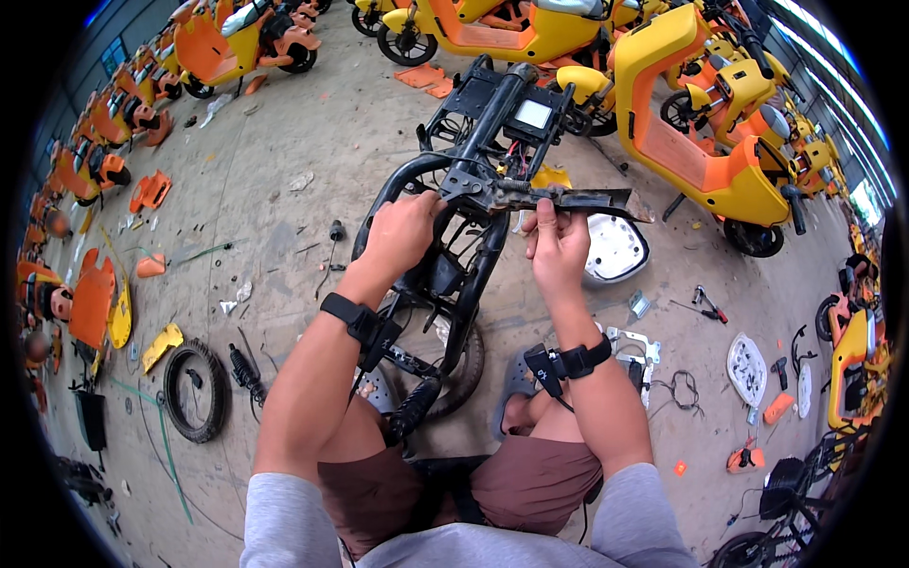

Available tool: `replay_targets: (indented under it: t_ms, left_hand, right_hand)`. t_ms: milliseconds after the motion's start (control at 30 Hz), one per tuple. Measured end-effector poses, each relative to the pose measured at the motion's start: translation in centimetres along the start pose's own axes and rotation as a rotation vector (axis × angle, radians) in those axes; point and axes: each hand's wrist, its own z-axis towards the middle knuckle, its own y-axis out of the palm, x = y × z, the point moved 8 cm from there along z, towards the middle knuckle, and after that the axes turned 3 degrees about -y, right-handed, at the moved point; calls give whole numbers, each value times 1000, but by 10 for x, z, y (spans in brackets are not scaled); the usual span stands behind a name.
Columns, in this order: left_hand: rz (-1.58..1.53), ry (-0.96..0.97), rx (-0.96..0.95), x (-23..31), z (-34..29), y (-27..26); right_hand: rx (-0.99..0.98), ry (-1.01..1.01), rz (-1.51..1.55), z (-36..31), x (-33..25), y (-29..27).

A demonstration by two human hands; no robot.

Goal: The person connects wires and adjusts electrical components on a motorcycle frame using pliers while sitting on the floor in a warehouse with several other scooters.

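Observation:
A stripped black scooter frame [478, 275] stands in front of me between my knees, with bare tubes, wiring and a wheel under its near end. My left hand [405, 232] is closed at the frame's left side, its fingertips against the metal bracket [462, 185]. From that bracket a dark, dirty kickstand [601, 200] sticks out to the right, with a coil spring [514, 186] along it. My right hand [559, 244] grips the kickstand, thumb on top and fingers curled underneath. What my left fingertips press on is partly hidden.
A white shell part [617, 250] lies right of the frame. Loose tyre [195, 391], shock absorber [246, 372] and orange panels [93, 301] lie left. Pliers [705, 303] and a white oval cover [747, 370] lie right. Yellow scooters [686, 142] stand beyond.

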Motion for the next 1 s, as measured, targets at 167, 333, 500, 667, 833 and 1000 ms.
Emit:
replay_targets:
  t_ms: [167,333,500,667,833,1000]
  left_hand:
    - [-283,-113,89,-7,-2,-15]
    - [-831,-364,-227,-12,-9,-3]
    - [-1113,-419,-418,12,-12,14]
    - [-1190,-545,-476,16,-17,28]
    - [-1249,-590,-546,21,-20,39]
    - [-488,-374,-301,-15,2,5]
  right_hand:
    - [24,22,-1,6,0,-2]
    - [51,27,14,2,-7,2]
    - [42,11,-16,0,-4,1]
    - [21,-11,-69,-5,-9,4]
    - [19,-15,-59,-3,-5,0]
    - [25,-17,-32,-3,-9,3]
